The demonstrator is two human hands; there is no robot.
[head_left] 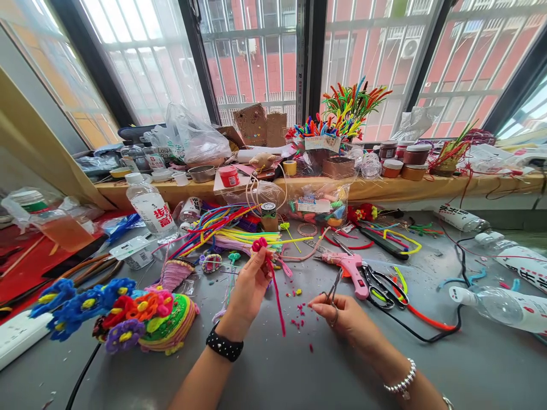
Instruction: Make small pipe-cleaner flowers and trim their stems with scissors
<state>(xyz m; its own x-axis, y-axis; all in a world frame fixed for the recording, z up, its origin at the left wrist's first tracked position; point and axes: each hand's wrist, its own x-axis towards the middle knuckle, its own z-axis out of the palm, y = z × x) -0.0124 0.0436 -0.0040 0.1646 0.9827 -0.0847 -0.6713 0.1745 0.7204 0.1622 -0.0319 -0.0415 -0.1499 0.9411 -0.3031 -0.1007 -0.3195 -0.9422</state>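
Holding stem (pixel 278 296) and scissors (pixel 337 282) apart

The left hand (pixel 250 282) is pinching the pink stem just under its flower (pixel 259 244), thumb and fingers gripping; the stem is hanging toward the near side, mid-scene. To its right, the right hand (pixel 345 320) is gripping the scissors by the handles, with the blades pointing up and standing clear of the stem. How far the blades are parting is not showing clearly. Pink scraps (pixel 300 310) are lying between the hands, suggesting trimming. In judgement, good practice is calling for pinching close to the cut, holding the stem taut, taking small bites and keeping fingertips off the blade line. The glue gun (pixel 348 269) is lying just beyond the scissors, so wide swings are risking a knock.
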